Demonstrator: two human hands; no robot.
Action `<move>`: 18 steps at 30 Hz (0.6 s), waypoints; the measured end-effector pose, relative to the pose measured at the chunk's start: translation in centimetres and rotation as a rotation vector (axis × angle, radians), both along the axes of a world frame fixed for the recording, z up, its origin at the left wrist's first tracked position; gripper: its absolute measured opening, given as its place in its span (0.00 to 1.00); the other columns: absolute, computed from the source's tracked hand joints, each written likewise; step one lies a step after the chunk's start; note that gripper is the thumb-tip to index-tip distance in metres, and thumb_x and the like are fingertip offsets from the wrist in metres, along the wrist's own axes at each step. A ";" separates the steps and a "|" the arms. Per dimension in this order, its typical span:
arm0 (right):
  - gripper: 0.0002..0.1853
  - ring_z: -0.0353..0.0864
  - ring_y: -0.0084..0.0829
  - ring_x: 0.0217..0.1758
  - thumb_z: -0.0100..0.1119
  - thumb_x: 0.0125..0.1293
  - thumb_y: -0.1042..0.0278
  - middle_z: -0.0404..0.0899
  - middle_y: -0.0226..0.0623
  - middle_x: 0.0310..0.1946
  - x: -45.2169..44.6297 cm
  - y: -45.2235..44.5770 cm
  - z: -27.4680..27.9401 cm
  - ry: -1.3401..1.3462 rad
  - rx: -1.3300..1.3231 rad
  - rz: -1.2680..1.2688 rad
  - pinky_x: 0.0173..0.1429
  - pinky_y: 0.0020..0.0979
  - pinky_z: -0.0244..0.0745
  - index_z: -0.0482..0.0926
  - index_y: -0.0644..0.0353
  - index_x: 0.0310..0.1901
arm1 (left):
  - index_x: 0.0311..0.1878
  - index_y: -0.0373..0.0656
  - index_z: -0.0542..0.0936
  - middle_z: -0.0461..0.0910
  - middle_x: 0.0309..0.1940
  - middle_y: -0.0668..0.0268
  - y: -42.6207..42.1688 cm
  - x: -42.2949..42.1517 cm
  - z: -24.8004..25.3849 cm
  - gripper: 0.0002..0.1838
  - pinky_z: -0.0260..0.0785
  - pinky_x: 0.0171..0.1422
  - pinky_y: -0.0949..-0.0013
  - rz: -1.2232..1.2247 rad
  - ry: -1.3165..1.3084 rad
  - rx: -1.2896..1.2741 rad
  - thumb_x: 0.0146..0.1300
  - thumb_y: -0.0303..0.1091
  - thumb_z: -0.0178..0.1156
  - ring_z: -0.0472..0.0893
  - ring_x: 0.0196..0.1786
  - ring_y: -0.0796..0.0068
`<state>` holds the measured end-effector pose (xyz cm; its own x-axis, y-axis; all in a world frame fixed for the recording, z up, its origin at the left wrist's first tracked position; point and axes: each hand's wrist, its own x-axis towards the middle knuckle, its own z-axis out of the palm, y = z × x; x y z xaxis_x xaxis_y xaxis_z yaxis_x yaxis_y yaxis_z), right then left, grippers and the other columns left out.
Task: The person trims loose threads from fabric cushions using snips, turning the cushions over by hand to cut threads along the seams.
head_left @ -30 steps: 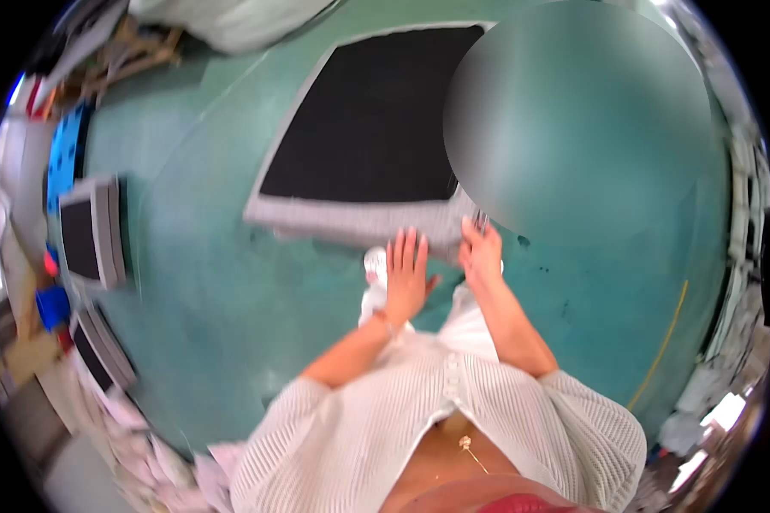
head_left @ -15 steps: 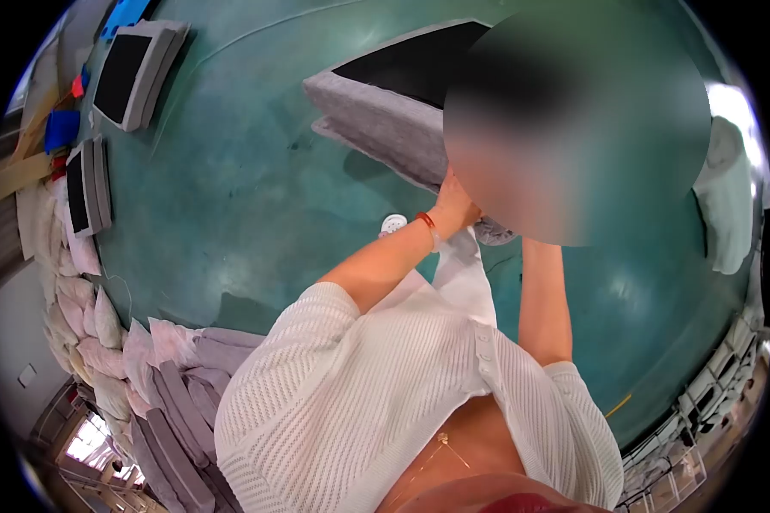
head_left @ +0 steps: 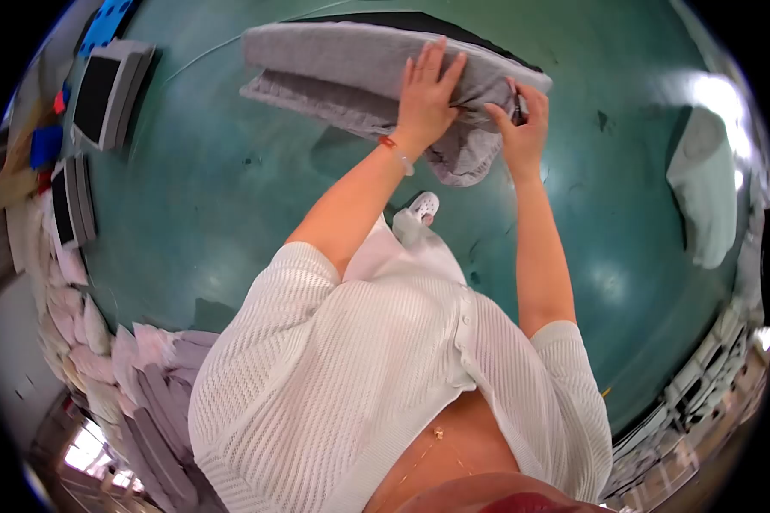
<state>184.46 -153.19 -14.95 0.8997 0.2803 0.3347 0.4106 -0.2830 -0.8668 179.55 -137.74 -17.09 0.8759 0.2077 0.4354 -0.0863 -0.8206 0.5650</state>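
Glossy green floor [head_left: 171, 256] with glare spots [head_left: 606, 280], grey wall [head_left: 7, 333] at left, bright window [head_left: 90, 448] at lower left.

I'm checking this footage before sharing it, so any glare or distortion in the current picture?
In the head view, black corners frame wide-lens curving; same head view, strong glare sits by the pale bundle, with softer patches on the green floor.
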 end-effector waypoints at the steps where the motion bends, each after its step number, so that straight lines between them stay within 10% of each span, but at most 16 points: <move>1: 0.25 0.71 0.32 0.45 0.71 0.43 0.69 0.71 0.34 0.41 2.5 0.0 -0.2 -0.057 -0.026 -0.016 0.50 0.29 0.67 0.75 0.59 0.45 | 0.62 0.50 0.65 0.53 0.66 0.58 -0.4 1.5 0.0 0.48 0.50 0.66 0.49 0.053 -0.006 0.006 0.29 0.29 0.71 0.56 0.67 0.53; 9: 0.19 0.68 0.34 0.50 0.66 0.46 0.76 0.70 0.39 0.42 17.8 3.2 -0.8 -0.243 -0.104 -0.262 0.53 0.30 0.65 0.75 0.61 0.43 | 0.62 0.48 0.64 0.58 0.64 0.58 0.9 15.5 -1.6 0.44 0.46 0.68 0.48 0.089 -0.134 -0.068 0.36 0.39 0.71 0.55 0.67 0.52; 18: 0.15 0.72 0.28 0.43 0.56 0.54 0.83 0.73 0.38 0.42 34.0 1.9 -0.6 0.130 0.087 -0.370 0.49 0.28 0.70 0.73 0.65 0.45 | 0.58 0.43 0.67 0.61 0.62 0.59 4.2 34.1 -1.8 0.41 0.45 0.71 0.56 -0.289 -0.258 0.002 0.40 0.52 0.66 0.54 0.68 0.58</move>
